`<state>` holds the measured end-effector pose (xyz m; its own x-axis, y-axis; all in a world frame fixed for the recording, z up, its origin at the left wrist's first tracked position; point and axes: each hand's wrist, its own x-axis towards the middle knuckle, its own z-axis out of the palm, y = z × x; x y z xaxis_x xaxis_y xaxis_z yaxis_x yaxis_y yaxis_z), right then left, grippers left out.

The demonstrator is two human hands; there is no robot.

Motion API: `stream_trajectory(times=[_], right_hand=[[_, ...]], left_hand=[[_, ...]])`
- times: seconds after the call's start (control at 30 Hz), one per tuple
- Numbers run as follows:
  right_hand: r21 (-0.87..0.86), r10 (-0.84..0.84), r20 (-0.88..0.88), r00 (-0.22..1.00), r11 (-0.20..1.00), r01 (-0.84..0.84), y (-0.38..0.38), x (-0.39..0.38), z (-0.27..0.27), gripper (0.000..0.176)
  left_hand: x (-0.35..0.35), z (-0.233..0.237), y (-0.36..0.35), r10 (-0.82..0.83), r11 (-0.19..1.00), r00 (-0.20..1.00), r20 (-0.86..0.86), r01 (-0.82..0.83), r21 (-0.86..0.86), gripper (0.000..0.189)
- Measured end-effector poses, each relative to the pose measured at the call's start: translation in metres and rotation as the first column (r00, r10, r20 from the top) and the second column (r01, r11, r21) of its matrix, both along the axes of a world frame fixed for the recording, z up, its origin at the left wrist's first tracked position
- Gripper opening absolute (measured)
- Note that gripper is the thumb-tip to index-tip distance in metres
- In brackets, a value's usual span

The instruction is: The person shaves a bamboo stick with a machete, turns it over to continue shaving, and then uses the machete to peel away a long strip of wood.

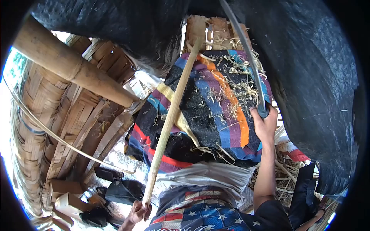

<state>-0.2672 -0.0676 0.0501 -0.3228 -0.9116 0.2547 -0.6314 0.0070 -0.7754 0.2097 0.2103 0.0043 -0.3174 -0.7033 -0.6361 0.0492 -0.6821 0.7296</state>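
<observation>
My left hand is closed around the lower end of a long pale bamboo stick. The stick slants up and away across a striped cloth spread in front of my body, its far tip near a wooden board. In my right hand is the dark handle of a machete, its long narrow blade pointing up and away. The blade is apart from the stick, to its right. Curly shavings and fine dust lie scattered over the cloth.
A thick bamboo pole crosses the upper left beside a woven bamboo wall. Dark plastic sheeting hangs at the right and top. Cardboard boxes and a black bag sit lower left. Another person's hand shows lower right.
</observation>
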Motion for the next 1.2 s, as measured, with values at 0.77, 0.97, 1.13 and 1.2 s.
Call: stream_trajectory(times=[0.77,0.97,1.13,1.2], right_hand=[[0.086,0.023,0.121,0.992,0.996,-0.034,0.080,-0.005,-0.014,0.020],[-0.050,0.076,0.143,0.987,0.996,-0.069,0.106,-0.019,-0.023,0.020],[-0.039,0.027,0.224,0.974,0.999,-0.018,0.133,-0.023,-0.013,0.021],[-0.040,0.073,0.381,0.922,0.997,-0.063,0.148,-0.011,-0.002,0.021]], left_hand=[[-0.087,0.052,-0.168,0.020,0.962,0.999,0.048,-0.006,-0.271,0.081],[-0.110,0.091,-0.210,0.073,0.989,0.991,-0.116,-0.087,-0.117,0.074],[-0.137,0.102,-0.242,0.076,0.988,0.977,-0.201,-0.101,-0.115,0.060],[-0.150,0.101,-0.257,0.061,0.986,0.968,-0.241,-0.097,-0.138,0.061]])
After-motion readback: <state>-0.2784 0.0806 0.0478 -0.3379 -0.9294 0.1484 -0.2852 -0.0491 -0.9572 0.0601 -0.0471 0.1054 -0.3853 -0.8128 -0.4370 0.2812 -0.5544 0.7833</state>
